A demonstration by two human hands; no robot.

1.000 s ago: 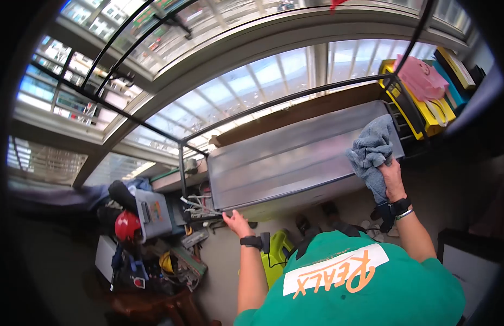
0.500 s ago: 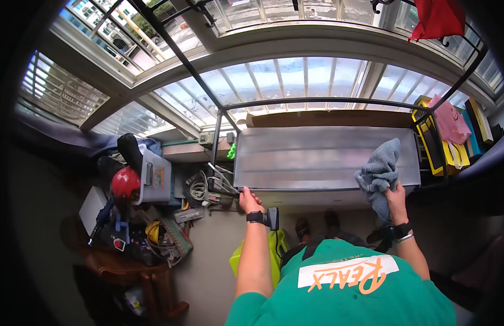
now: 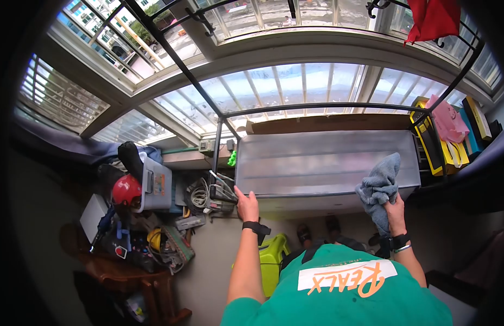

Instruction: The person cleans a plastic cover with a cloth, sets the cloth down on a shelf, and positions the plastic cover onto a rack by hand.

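My right hand [image 3: 394, 213] is closed around a bunched grey-blue cloth [image 3: 380, 187], which rises above the fist and hangs below it. The cloth is over the right front part of a long storage cabinet [image 3: 317, 160] with a smooth, translucent grey top. At the cabinet's left front corner is my left hand [image 3: 247, 206], its thumb and fingers apart. It touches or nearly touches the corner, with part of the fingers hidden from view.
A black metal frame [image 3: 322, 106] surrounds the cabinet below barred windows. On the left are coiled cables [image 3: 199, 194], a grey plastic bin [image 3: 156, 183], a red helmet [image 3: 126, 190] and a wooden chair [image 3: 127, 277]. A lime-green stool [image 3: 272, 261] stands by my legs. Yellow boxes [image 3: 426, 136] are at right.
My left hand has turned and its fingers have spread at the cabinet's corner. The view has shifted slightly. My right hand still grips the cloth in about the same place.
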